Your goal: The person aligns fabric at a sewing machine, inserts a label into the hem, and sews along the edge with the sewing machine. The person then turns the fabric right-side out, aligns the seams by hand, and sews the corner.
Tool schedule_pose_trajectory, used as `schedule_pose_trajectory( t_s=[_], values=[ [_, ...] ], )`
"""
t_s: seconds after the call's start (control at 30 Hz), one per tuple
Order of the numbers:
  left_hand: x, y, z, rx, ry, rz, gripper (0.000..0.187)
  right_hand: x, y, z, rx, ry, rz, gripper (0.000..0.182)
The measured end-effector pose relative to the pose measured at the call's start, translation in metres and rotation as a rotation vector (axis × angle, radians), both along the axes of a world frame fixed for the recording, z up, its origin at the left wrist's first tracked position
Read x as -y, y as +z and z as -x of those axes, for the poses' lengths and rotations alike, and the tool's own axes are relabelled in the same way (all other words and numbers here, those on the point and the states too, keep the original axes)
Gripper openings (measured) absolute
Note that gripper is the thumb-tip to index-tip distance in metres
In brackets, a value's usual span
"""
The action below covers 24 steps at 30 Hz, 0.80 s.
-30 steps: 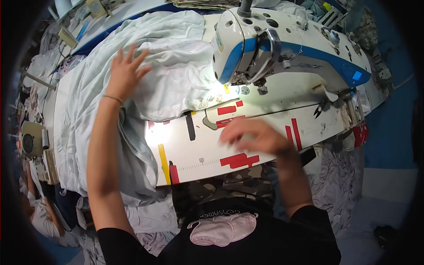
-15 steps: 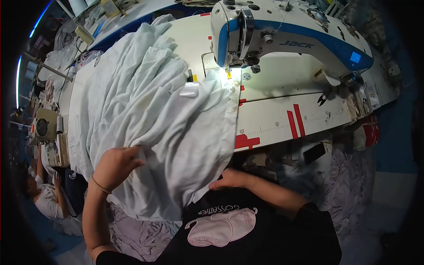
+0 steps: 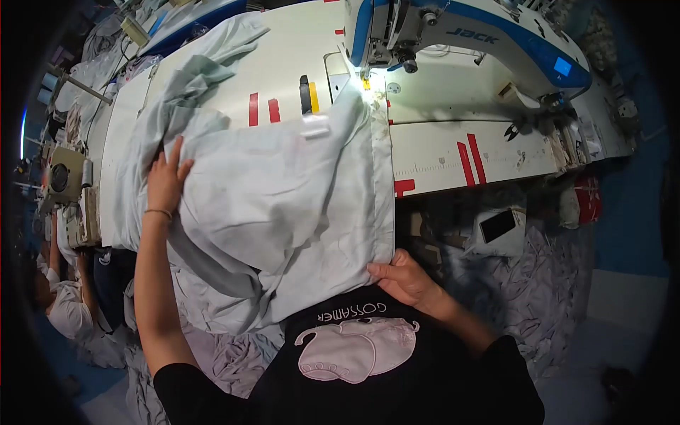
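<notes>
A pale grey-white garment (image 3: 248, 184) spreads over the sewing table and hangs off its front edge. Its hemmed right edge runs up to the lit needle area of the sewing machine (image 3: 467, 42). My left hand (image 3: 166, 182) lies on the cloth at the left, fingers spread and stretched out. Near my body, my right hand (image 3: 406, 278) pinches the lower right corner of the garment between thumb and fingers. A small white label (image 3: 315, 126) shows on the cloth left of the needle.
Red tape strips (image 3: 470, 163) mark the sewing table (image 3: 425, 159). A dark phone (image 3: 498, 226) rests below the table at the right, near heaped cloth (image 3: 538, 297). Another person (image 3: 71, 308) sits at the far left beside a second machine (image 3: 64, 173).
The bunched garment has been spread flatter and leftward, uncovering table and tape behind it. My left hand moved up and opened; my right hand moved right with the corner, straightening the hemmed edge.
</notes>
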State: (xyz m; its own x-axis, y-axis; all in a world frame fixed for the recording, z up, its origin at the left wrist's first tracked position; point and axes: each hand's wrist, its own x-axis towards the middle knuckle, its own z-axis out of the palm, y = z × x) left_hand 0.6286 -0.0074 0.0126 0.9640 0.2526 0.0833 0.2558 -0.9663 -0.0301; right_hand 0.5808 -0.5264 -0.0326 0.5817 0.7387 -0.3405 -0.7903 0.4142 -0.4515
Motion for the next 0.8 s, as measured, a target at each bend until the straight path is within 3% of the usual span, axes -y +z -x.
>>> schedule_pose_trajectory(
  t_s=[0.07, 0.13, 0.2, 0.23, 0.27, 0.33, 0.37, 0.47, 0.53, 0.7, 0.8],
  values=[
    [-0.036, -0.003, -0.005, -0.052, 0.174, -0.152, 0.057, 0.002, 0.002, 0.005, -0.013, -0.008, 0.0, 0.033],
    [-0.018, 0.02, -0.001, -0.016, 0.208, -0.274, 0.048, 0.004, 0.003, 0.008, 0.018, -0.058, 0.026, 0.03],
    [0.001, 0.028, 0.003, 0.421, -0.006, -0.055, 0.041, 0.004, 0.009, 0.012, 0.023, -0.095, 0.063, 0.028],
    [0.067, 0.064, 0.009, 0.241, 0.175, 0.383, 0.041, 0.005, 0.016, 0.014, 0.044, -0.123, 0.092, 0.027],
    [0.096, 0.064, 0.022, 0.163, 0.083, 0.489, 0.048, 0.006, 0.018, 0.015, 0.065, -0.15, 0.123, 0.026],
    [0.117, 0.039, 0.037, 0.068, -0.111, 0.369, 0.052, 0.012, 0.018, 0.019, 0.065, -0.179, 0.134, 0.022],
    [0.095, 0.015, 0.041, 0.08, -0.197, 0.067, 0.053, 0.013, 0.028, 0.02, 0.1, -0.198, 0.163, 0.02],
    [0.058, -0.007, 0.034, 0.247, -0.18, 0.22, 0.045, 0.015, 0.044, 0.021, 0.136, -0.226, 0.228, 0.021],
    [0.06, -0.005, 0.028, 0.238, -0.17, 0.22, 0.043, 0.018, 0.04, 0.023, 0.243, -0.233, 0.402, 0.024],
    [0.052, -0.007, 0.018, 0.239, -0.163, 0.192, 0.04, 0.018, 0.04, 0.029, 0.237, -0.31, 0.445, 0.028],
    [0.05, -0.007, 0.015, 0.273, -0.159, 0.216, 0.037, 0.022, 0.028, 0.029, 0.443, -0.338, 0.53, 0.033]
  ],
)
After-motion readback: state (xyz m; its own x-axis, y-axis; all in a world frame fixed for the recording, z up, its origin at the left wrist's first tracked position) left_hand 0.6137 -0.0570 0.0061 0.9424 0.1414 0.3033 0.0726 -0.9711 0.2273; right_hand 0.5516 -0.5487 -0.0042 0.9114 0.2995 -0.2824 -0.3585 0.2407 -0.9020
